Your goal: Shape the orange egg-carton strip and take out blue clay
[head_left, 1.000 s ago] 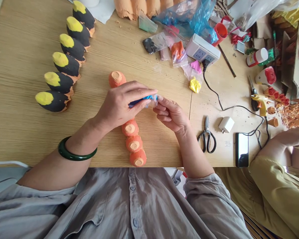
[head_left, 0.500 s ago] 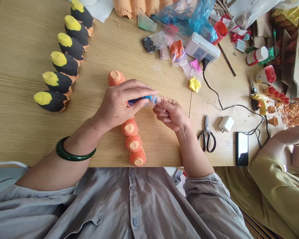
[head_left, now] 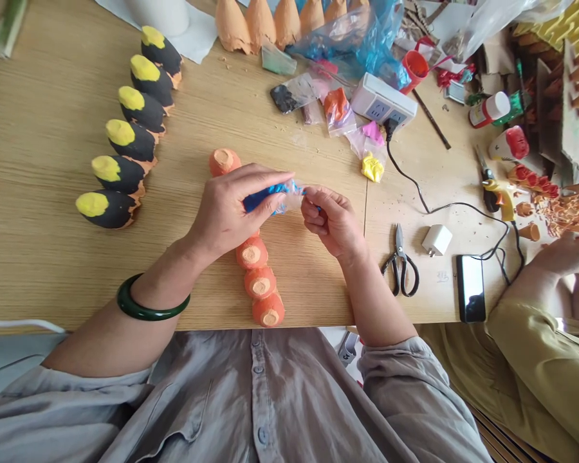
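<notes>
My left hand (head_left: 238,202) is closed around a small clear plastic bag of blue modelling clay (head_left: 263,198), its mouth pointing right. Close to that opening, my right hand (head_left: 330,218) has its fingers pinched together on a small bit of blue clay (head_left: 305,191). Below my left hand runs a row of orange-painted egg-carton cups (head_left: 260,283) with bare, pale tips; my hand hides the middle of the row.
Black egg-carton cups with yellow tips (head_left: 120,172) line the left. Beyond my hands lie bags of coloured clay (head_left: 336,106) and a power strip (head_left: 383,99). Scissors (head_left: 400,260), a white charger (head_left: 437,240) and a phone (head_left: 470,288) are at right, beside another person's hand (head_left: 567,254).
My right hand has drawn slightly away from the bag's mouth, and blue now shows at its fingers. The view has shifted a little, showing more of the table's far side.
</notes>
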Demonstrator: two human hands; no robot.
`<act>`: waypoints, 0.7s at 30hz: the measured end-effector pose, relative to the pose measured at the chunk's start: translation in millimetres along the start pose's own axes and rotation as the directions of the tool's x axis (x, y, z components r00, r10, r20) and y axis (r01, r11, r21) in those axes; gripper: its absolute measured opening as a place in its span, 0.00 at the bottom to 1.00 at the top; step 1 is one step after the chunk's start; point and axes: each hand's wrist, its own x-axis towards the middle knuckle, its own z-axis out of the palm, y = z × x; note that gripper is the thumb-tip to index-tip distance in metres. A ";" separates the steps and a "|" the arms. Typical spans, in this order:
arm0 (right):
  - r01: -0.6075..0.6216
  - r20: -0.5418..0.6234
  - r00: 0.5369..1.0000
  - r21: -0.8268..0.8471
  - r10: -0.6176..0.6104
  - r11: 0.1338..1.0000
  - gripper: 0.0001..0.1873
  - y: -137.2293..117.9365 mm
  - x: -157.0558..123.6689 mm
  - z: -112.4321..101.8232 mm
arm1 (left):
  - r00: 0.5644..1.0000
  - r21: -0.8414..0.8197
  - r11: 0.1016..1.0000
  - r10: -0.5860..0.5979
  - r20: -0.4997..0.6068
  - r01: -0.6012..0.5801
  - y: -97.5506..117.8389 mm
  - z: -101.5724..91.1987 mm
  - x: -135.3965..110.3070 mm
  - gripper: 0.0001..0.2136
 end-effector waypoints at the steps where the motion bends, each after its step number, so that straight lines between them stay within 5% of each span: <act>1: 0.011 -0.017 1.000 0.005 -0.011 1.000 0.18 -0.7 0.3 0.1 | 1.000 -0.005 1.000 0.008 -0.018 -0.009 2.1 0.1 0.3 0.14; 8: -0.016 -0.118 0.993 0.071 0.024 0.997 0.13 -5.6 5.0 -0.1 | 0.999 0.016 0.999 -0.027 -0.046 0.028 7.2 -0.8 2.4 0.13; 21: -0.013 -0.119 0.992 0.272 0.048 0.962 0.10 -0.6 14.7 -8.4 | 0.992 0.028 0.999 0.019 -0.122 -0.016 8.4 -4.7 4.2 0.11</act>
